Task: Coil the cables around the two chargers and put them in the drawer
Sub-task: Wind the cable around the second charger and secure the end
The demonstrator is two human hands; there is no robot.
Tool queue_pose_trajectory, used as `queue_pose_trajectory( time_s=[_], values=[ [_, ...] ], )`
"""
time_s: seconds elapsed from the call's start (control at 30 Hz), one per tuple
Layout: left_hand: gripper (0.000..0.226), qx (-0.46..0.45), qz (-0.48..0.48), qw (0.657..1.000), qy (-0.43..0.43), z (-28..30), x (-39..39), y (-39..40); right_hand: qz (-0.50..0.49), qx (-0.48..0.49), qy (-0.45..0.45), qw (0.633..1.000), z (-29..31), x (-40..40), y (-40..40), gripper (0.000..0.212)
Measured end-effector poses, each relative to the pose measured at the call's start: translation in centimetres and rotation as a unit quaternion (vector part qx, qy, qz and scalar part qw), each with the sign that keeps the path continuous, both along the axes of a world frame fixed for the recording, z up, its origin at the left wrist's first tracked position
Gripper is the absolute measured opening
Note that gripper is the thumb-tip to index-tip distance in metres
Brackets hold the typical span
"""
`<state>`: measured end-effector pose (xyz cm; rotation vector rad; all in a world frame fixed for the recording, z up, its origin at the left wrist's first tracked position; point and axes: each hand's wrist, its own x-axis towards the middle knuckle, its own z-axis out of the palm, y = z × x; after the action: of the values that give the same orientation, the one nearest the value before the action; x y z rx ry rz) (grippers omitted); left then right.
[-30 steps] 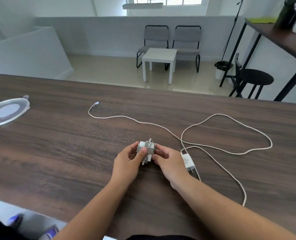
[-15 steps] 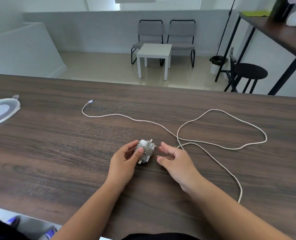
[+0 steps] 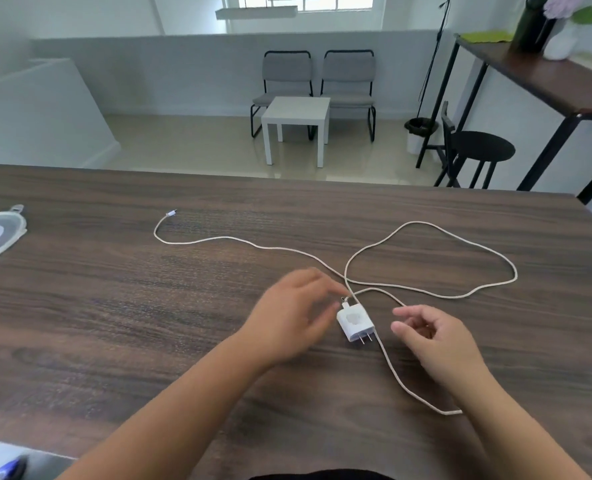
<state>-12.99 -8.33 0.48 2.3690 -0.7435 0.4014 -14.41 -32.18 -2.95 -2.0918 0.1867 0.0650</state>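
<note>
One white charger is seen lying flat on the dark wood desk, its two metal prongs pointed toward the person. A pale braided cable is plugged into its far end and is left uncoiled, spread in a wide loop to the right, with one strand run left to a small connector. The left hand, blurred and loosely open, is held just beside the charger; the right hand, half-curled and empty, is held near it.
</note>
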Motion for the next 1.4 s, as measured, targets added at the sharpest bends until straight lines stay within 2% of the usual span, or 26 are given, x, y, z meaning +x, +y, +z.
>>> queue_pose_trajectory(
  time_s=[0.07,0.13,0.23,0.37,0.47,0.6,0.7,0.77,0.87,0.97,1.03,1.13,1.2,1.27,1.33,1.4],
  values=[
    [0.027,0.157,-0.064,0.984,0.048,-0.4,0.8,-1.9,0.036,-0.073,0.019,0.996,0.0,-0.7,-0.1,0.016],
    [0.031,0.239,-0.027,0.967,0.090,-0.6,1.4,-3.5,0.066,-0.124,0.033,0.990,-0.1,-1.3,0.2,0.025],
    [0.042,0.251,0.074,0.952,0.160,-0.6,2.3,-4.9,0.078,-0.171,0.025,0.982,-0.7,-1.9,0.1,0.032],
    [0.063,0.264,0.089,0.930,0.241,-1.7,2.3,-5.7,0.090,-0.186,0.002,0.978,-1.2,-1.8,-0.6,0.025],
    [0.062,0.204,0.082,0.935,0.278,-2.3,2.1,-5.5,0.070,-0.195,-0.014,0.978,-1.6,-1.5,-0.9,0.013],
    [0.045,0.095,0.044,0.941,0.321,-2.1,1.9,-4.6,-0.003,-0.224,-0.036,0.974,-2.7,-1.0,-1.9,0.017],
    [0.041,0.039,0.013,0.928,0.370,-1.9,1.2,-4.1,-0.019,-0.243,-0.067,0.967,-3.1,-0.8,-2.7,0.022],
    [0.042,-0.016,-0.026,0.902,0.430,-1.5,0.7,-3.9,-0.007,-0.246,-0.109,0.963,-2.7,-0.9,-2.7,0.033],
    [0.047,-0.140,-0.109,0.844,0.506,-0.7,0.1,-4.1,0.055,-0.271,-0.168,0.946,-1.7,-0.7,-2.1,0.052],
    [0.048,-0.273,-0.151,0.771,0.555,0.4,-0.3,-4.3,0.066,-0.232,-0.206,0.948,-0.7,0.6,-1.7,0.034],
    [0.049,-0.361,-0.178,0.724,0.560,0.9,0.0,-4.3,0.062,-0.186,-0.216,0.956,0.5,1.4,-1.7,0.030],
    [0.041,-0.431,-0.195,0.688,0.550,1.9,0.5,-4.4,0.084,-0.142,-0.222,0.961,2.9,2.0,-1.7,0.018],
    [0.030,-0.456,-0.188,0.686,0.535,2.5,0.8,-4.6,0.086,-0.093,-0.222,0.967,4.4,2.2,-1.7,0.014],
    [0.030,-0.464,-0.181,0.695,0.519,3.0,1.0,-4.8,0.075,-0.034,-0.222,0.971,5.9,2.5,-1.7,0.016],
    [0.036,-0.442,-0.182,0.720,0.503,3.4,1.2,-4.8,0.075,0.021,-0.207,0.975,7.5,2.8,-2.0,0.019],
    [0.040,-0.410,-0.185,0.744,0.494,3.8,1.3,-4.7,0.103,0.016,-0.182,0.978,9.1,3.2,-2.7,0.021]
  ],
)
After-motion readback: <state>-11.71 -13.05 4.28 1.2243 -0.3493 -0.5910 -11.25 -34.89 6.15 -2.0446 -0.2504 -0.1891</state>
